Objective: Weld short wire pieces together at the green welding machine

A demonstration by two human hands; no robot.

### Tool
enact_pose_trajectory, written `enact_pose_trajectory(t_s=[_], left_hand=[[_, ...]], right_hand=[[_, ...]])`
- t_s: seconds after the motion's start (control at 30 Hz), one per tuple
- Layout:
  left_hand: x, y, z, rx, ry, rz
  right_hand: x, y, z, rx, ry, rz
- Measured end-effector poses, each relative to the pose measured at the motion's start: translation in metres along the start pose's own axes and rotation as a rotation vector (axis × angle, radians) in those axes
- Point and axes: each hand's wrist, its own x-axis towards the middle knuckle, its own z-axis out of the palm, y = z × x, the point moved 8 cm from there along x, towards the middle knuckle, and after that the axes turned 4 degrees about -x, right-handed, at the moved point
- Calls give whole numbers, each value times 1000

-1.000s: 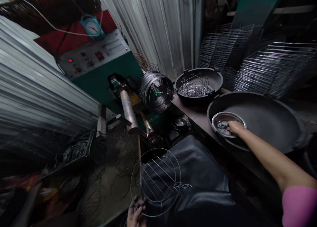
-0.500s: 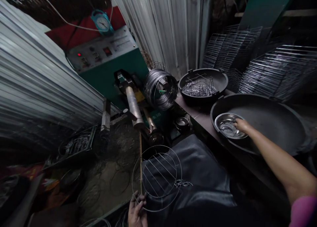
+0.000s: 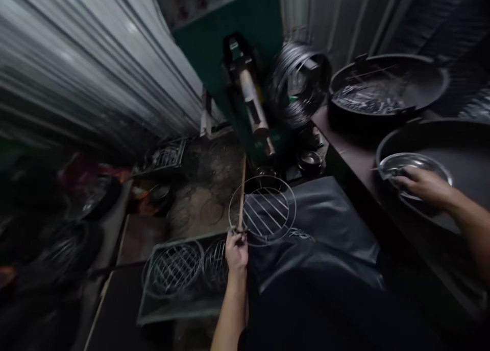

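My left hand (image 3: pixel 236 251) grips the near rim of a round wire grill rack (image 3: pixel 264 210), held over a dark sheet (image 3: pixel 325 233) on my lap. A thin wooden stick (image 3: pixel 241 192) rises past that hand toward the machine. My right hand (image 3: pixel 423 184) rests on the near edge of a small steel bowl (image 3: pixel 415 163) that sits inside a large black pan (image 3: pixel 470 146); its fingers are curled, and whether they pinch anything is hidden. The picture is blurred by motion.
A green machine (image 3: pixel 248 90) with a metal arm stands ahead, a wire coil (image 3: pixel 298 85) beside it. A black basin of small wire pieces (image 3: pixel 378 93) sits behind the pan. A tray of finished round racks (image 3: pixel 179 269) lies at lower left. Corrugated metal walls (image 3: pixel 95 70) close the left.
The view has swung down and left, bringing the tray of racks into sight. My left hand has lifted the rack up and forward. My right hand stays at the steel bowl.
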Motion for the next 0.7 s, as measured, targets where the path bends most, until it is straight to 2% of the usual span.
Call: enact_pose_trajectory(t_s=[0.13, 0.2, 0.27, 0.33, 0.47, 0.57, 0.7], left_hand=[[3, 5, -1, 1, 9, 71], [2, 4, -1, 11, -16, 85], [-1, 3, -2, 24, -52, 91], [-3, 3, -3, 31, -84, 98], [-3, 3, -5, 47, -137, 120], [-2, 2, -4, 46, -155, 110], [-3, 2, -3, 29, -167, 113]], right_hand=[[-38, -120, 63, 131, -321, -250], [-61, -175, 92, 95, -380, -390], [-77, -211, 115, 95, -426, -480], [-83, -225, 129, 122, -444, -502], [-77, -213, 135, 128, -405, -467], [-80, -210, 141, 109, -420, -509], [-92, -230, 157, 72, -482, -589]])
